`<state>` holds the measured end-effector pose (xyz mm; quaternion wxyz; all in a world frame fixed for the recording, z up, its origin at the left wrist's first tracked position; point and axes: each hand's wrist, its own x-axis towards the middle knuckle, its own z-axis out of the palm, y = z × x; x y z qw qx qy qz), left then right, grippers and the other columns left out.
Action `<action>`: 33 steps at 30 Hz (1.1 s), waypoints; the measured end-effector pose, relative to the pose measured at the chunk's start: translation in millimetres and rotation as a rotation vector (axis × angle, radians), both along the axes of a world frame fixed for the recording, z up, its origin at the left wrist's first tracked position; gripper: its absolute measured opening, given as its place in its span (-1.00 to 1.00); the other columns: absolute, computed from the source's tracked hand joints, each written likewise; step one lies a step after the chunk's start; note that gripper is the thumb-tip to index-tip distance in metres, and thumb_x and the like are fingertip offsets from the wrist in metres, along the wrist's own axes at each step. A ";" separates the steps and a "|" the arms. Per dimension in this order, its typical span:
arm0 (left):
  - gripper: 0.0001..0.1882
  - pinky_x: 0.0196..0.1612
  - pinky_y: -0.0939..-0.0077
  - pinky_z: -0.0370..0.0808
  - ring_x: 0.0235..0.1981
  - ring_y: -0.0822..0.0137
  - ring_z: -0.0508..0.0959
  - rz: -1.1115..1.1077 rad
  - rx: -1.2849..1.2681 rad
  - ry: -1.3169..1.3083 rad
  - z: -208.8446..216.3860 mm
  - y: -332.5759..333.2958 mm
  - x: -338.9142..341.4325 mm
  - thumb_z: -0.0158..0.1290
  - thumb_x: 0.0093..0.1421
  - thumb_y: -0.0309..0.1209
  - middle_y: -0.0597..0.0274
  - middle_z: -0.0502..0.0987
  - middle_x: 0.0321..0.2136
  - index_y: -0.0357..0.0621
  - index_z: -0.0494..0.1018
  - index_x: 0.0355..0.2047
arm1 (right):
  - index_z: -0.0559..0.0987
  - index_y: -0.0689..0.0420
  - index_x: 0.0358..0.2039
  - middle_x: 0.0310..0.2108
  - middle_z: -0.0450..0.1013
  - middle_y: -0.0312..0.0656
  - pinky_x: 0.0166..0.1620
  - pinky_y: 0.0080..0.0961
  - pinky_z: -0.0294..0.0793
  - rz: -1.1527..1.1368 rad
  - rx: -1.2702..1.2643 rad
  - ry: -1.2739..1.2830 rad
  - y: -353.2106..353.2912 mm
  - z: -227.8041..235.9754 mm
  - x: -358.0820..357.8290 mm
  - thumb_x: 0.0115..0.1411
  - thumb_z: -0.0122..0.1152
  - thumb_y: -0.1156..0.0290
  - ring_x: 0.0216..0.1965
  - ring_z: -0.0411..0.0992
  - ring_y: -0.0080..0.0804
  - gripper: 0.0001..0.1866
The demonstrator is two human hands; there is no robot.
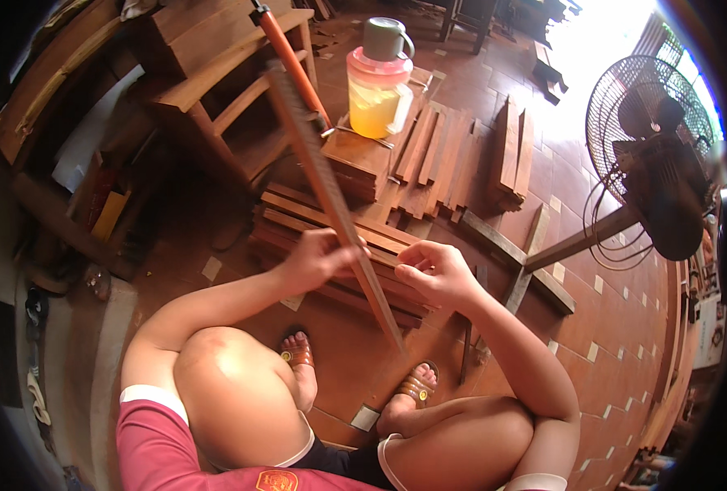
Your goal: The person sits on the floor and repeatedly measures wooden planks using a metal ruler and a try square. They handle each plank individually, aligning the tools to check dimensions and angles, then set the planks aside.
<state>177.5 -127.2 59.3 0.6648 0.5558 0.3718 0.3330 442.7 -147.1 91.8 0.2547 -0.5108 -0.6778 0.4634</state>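
A long, narrow wooden strip [328,176] slants across the middle in front of me, its far end raised and its near end pointing down between my feet. My left hand [326,260] is closed around its lower half, fingertips slightly blurred. To the right of the strip, apart from it, hovers my right hand [435,274]. Its fingers are loosely bent, with a small gap to the thumb, and nothing shows in them. Below both hands lies a stack of reddish-brown wooden strips [298,214].
A lidded pitcher of yellow drink [373,102] with a grey cup [384,39] on top stands on a wooden block [355,168]. More wood pieces [437,155] lie behind. A pedestal fan [654,139] stands right, a wooden chair-like frame [216,106] left. An orange tube-shaped tool [294,61] leans nearby.
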 end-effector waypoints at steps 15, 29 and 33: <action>-0.77 0.06 0.24 0.56 -0.06 0.28 0.61 0.434 -0.285 -0.306 -1.8 25.6 -52.8 0.04 0.36 -0.22 0.16 0.61 -0.13 -0.10 0.48 -0.14 | 0.44 0.07 -0.57 -0.56 0.31 -0.39 -0.32 -0.56 0.39 0.234 -0.573 0.048 2.2 -46.3 86.8 0.20 0.23 -0.22 -0.44 0.33 -0.59 -0.42; -0.75 0.01 0.32 0.61 -0.08 0.31 0.62 0.429 -0.274 -0.312 -2.7 27.0 -50.6 0.01 0.38 -0.23 0.16 0.61 -0.14 -0.12 0.48 -0.11 | 0.63 0.20 -0.20 -0.38 0.47 -0.37 -0.25 -0.62 0.39 0.296 -0.622 0.184 1.7 -59.5 95.6 0.21 0.31 0.04 -0.37 0.35 -0.62 -0.57; -0.73 0.01 0.33 0.60 -0.09 0.31 0.62 0.429 -0.283 -0.314 -4.6 26.6 -52.9 0.02 0.38 -0.22 0.17 0.61 -0.14 -0.13 0.48 -0.10 | 0.62 0.22 -0.19 -0.39 0.48 -0.37 -0.27 -0.63 0.38 0.275 -0.609 0.194 -0.8 -47.4 90.5 0.20 0.32 0.09 -0.38 0.34 -0.64 -0.59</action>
